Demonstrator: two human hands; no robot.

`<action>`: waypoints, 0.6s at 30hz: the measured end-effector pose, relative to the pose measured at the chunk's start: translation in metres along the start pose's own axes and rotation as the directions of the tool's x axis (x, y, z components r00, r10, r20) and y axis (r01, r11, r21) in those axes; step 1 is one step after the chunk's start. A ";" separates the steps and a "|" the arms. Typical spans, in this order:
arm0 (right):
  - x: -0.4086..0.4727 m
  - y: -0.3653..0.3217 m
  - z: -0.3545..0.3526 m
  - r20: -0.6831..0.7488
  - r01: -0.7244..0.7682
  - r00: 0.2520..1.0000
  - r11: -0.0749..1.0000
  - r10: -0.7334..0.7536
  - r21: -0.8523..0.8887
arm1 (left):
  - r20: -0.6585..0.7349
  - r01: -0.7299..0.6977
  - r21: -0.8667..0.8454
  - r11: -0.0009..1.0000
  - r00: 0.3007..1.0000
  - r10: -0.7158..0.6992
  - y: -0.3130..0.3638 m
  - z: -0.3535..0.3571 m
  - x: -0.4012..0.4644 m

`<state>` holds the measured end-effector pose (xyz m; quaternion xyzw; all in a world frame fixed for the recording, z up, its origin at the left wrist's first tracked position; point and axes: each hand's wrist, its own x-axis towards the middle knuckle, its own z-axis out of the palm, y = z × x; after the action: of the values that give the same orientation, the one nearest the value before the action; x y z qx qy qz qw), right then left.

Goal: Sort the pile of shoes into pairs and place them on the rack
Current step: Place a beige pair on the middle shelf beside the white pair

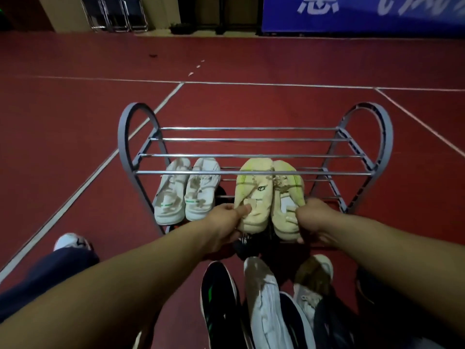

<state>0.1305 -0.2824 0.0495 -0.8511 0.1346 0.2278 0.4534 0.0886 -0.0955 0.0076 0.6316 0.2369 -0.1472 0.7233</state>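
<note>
A grey metal shoe rack (251, 173) stands on the red floor in front of me. A pair of white shoes (187, 191) lies on its lower tier at the left. Beside them, toes pointing away, is a pair of yellow-green shoes (269, 187). My left hand (226, 222) grips the heel of the left yellow shoe. My right hand (314, 220) grips the heel of the right one. Below my arms lies the pile of shoes (266, 306): a black one, a white one, a beige-brown one and dark ones. A dark shoe (245, 244) shows under my hands.
My knee in dark trousers (47, 270) and a white shoe (71, 241) are at the lower left. White court lines cross the red floor. Folded chairs (115, 13) and a blue banner (362, 13) stand along the far wall.
</note>
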 end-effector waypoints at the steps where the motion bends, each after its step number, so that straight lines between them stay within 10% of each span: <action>1: 0.015 -0.006 0.001 -0.023 0.014 1.000 1.000 -0.015 -0.024 | -0.070 0.000 0.010 1.000 0.998 0.001 -0.001 0.002 0.014; 4: 0.047 -0.017 0.007 0.010 0.025 1.000 0.992 -0.023 -0.127 | -0.261 0.019 -0.123 0.992 0.964 -0.051 -0.019 0.007 0.035; 9: 0.056 -0.020 0.024 0.129 -0.087 0.984 0.961 0.124 -0.262 | -0.095 0.176 -0.418 0.891 0.967 -0.236 -0.057 0.016 0.041; 18: 0.080 -0.029 0.039 -0.022 -0.086 0.996 0.996 0.086 -0.029 | -0.239 0.082 -0.443 0.893 0.949 -0.205 -0.047 0.001 0.069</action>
<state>0.2015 -0.2358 0.0107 -0.8535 0.1723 0.2405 0.4290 0.1227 -0.0985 -0.0687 0.4525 0.4093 -0.0546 0.7904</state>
